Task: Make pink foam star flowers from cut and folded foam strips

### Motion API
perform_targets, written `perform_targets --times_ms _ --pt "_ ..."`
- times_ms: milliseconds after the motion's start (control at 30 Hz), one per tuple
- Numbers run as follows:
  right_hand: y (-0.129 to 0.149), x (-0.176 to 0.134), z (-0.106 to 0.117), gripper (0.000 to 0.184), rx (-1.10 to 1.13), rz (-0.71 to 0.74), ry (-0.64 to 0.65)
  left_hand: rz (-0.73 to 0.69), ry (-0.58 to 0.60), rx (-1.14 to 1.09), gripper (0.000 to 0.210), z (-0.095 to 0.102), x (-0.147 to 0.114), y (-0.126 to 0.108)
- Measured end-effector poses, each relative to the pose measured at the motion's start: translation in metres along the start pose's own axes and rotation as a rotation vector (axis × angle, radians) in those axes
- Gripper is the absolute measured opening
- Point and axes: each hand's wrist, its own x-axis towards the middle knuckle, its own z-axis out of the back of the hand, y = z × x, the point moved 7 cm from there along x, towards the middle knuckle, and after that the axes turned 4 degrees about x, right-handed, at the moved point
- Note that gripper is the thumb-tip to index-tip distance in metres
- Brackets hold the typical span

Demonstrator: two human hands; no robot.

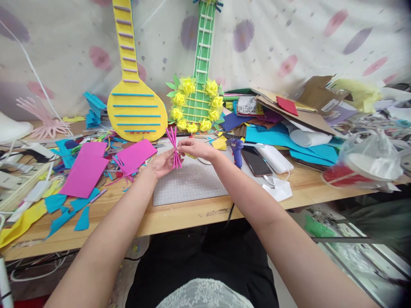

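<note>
A bundle of thin magenta paper strips, pinched at its middle and fanned at both ends, is held upright over the grey cutting mat. My left hand is closed around the bundle from the left. On its other side my right hand has its fingers bent in at the bundle's middle; whether they grip it or something small beside it is hard to make out. Magenta sheets and loose magenta strips lie left of my hands. A blue glue gun stands to the right of the mat.
Behind stand a yellow paper guitar and a green one ringed with yellow flowers. A phone, a white power bank and stacked blue sheets lie right. A bagged tub sits near the right edge. Blue scraps litter the left.
</note>
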Motion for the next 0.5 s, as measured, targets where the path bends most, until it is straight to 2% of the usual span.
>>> perform_targets --times_ms 133,300,500 --pt "-0.006 0.007 0.004 0.015 -0.113 -0.045 -0.068 -0.135 -0.11 0.093 0.021 0.013 0.005 -0.007" --pt "-0.007 0.011 0.005 0.016 -0.229 -0.049 -0.14 -0.198 -0.099 0.189 0.022 0.012 -0.001 -0.013" --pt "-0.015 0.014 0.001 0.025 -0.349 -0.119 -0.052 -0.336 -0.21 0.432 0.026 0.012 -0.004 -0.021"
